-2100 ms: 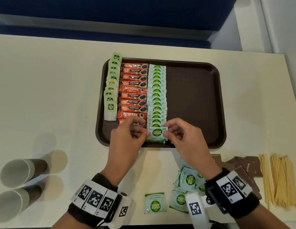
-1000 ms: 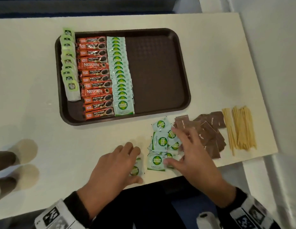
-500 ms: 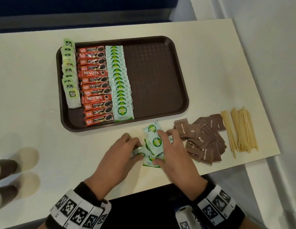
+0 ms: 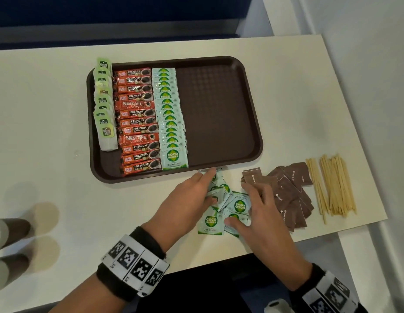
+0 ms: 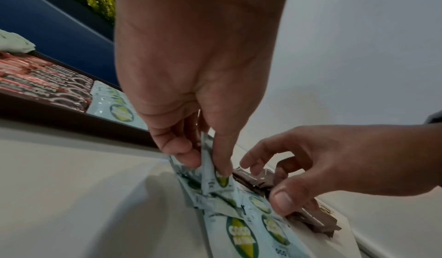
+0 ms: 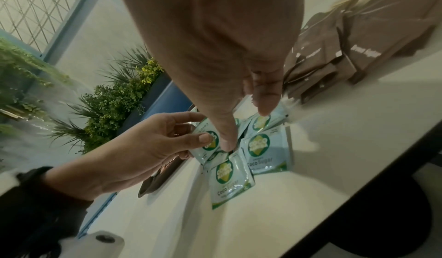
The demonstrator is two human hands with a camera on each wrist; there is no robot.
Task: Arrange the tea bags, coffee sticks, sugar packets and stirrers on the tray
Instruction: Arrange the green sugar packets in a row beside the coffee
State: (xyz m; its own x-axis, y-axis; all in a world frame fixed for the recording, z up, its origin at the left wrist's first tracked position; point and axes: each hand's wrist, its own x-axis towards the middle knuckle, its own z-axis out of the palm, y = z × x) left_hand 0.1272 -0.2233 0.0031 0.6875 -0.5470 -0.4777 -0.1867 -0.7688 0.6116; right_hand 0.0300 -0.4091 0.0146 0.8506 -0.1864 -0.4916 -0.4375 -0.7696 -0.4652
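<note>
On the brown tray lie three neat columns: green tea bags, red coffee sticks and pale Coco sugar packets. Several loose Coco sugar packets lie in a heap on the table just in front of the tray. My left hand pinches one of these packets between thumb and fingers at the heap's left side. Over the heap's right side my right hand is spread, its thumb pressing on a packet. Brown sugar packets and wooden stirrers lie to the right.
The tray's right half is bare. Two paper cups lie on their sides at the table's left edge. The table's front edge runs close under my wrists, and its right edge is just past the stirrers.
Both hands left the tray's sugar column and came down to the loose packets on the table. The left hand slid a stray packet into the heap and now pinches one.
</note>
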